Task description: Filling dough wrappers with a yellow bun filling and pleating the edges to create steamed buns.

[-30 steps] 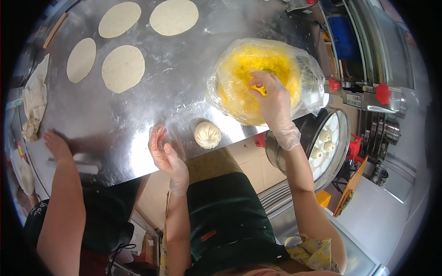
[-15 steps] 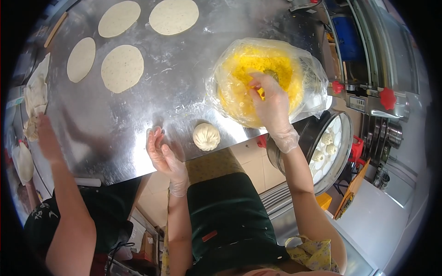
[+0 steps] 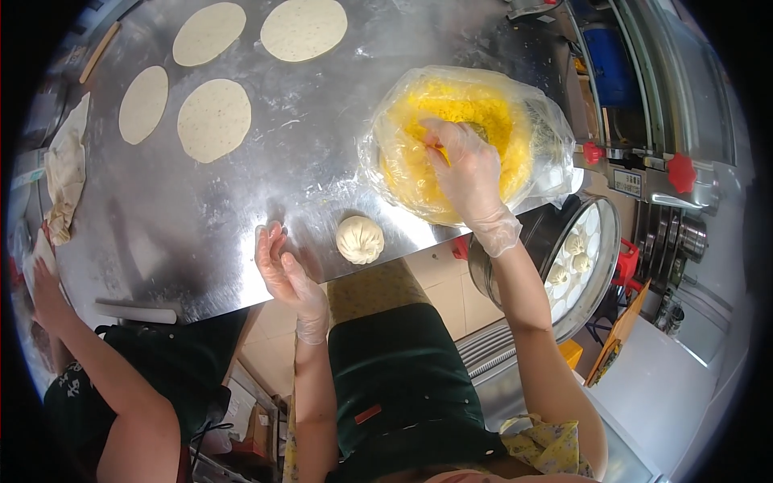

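On the right of the grey steel table (image 3: 306,153) sits a clear plastic bag of yellow filling (image 3: 386,149); there, too, the gloved right hand (image 3: 469,173), its grip indiscernible. Near edge: open, gloved left hand (image 3: 288,272), pleated white bun (image 3: 360,240)'s neighbour. Far left: flat, round dough discs (image 3: 214,120).

red knob (image 3: 681,173), right side | blue container (image 3: 608,66), upper right | tilted brown board (image 3: 622,326), lower right
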Tool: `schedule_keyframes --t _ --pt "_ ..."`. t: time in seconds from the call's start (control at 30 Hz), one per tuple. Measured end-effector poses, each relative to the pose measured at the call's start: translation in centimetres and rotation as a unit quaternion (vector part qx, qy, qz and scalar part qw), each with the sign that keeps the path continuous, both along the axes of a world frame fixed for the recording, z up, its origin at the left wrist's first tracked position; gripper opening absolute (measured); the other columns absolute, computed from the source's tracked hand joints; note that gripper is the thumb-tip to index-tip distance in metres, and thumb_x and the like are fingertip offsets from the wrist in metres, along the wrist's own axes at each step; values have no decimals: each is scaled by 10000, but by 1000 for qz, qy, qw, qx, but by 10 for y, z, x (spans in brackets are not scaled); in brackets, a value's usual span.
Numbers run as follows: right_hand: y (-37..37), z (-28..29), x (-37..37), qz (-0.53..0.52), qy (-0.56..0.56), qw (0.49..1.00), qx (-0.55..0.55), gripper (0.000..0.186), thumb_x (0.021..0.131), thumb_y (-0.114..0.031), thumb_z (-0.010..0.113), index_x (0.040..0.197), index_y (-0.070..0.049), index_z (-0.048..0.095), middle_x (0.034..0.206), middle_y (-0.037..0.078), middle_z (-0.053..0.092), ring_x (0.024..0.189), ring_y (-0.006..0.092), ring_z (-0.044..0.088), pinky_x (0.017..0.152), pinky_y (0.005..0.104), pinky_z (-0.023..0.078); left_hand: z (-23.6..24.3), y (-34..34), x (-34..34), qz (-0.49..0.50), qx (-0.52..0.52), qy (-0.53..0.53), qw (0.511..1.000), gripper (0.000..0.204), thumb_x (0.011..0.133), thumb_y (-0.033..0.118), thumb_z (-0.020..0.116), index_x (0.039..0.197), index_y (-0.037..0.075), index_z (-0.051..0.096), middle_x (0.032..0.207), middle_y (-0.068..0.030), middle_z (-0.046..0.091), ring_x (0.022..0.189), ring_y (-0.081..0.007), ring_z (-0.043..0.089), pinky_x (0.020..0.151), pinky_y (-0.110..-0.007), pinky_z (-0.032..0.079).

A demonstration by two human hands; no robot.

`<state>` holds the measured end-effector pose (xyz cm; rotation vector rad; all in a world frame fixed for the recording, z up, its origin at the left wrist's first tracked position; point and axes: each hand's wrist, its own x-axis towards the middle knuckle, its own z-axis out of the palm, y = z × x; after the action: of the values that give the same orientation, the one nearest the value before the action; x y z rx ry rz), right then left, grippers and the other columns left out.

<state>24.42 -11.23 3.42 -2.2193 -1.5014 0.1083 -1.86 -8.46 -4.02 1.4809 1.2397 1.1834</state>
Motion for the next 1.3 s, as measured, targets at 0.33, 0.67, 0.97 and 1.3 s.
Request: schedule_keyframes --t 0.33,0.67,0.97,1.3 --pt "-15 38 -32 -92 199 973 74 251 799 40 702 1029 -53 662 924 66 703 786 151 666 688 278 518 16 -4 -5 -138 36 31 989 653 725 117 827 1288 51 504 1280 -131 499 1230 -310 461 1061 -434 384" --pt "-50 -2 -113 31 231 971 56 247 779 14 713 988 -73 613 863 90 652 748 282 644 618 365 513 25 -8 12 -189 122 148 963 520 659 181 883 1085 128 590 1254 -46 522 1201 -312 452 988 -423 412" --pt "-62 -3 -121 127 55 989 54 380 791 19 687 1159 -28 604 929 106 674 800 286 668 633 360 529 26 -5 17 -169 134 129 968 440 626 170 876 990 113 636 1201 -55 586 1137 -330 505 932 -422 446" --pt "-36 30 -12 -142 -121 978 89 494 733 79 724 1200 -69 658 877 62 678 756 201 626 699 329 494 39 -8 6 -165 66 91 980 545 678 141 871 1157 101 614 1230 -78 535 1193 -280 479 1008 -399 433"
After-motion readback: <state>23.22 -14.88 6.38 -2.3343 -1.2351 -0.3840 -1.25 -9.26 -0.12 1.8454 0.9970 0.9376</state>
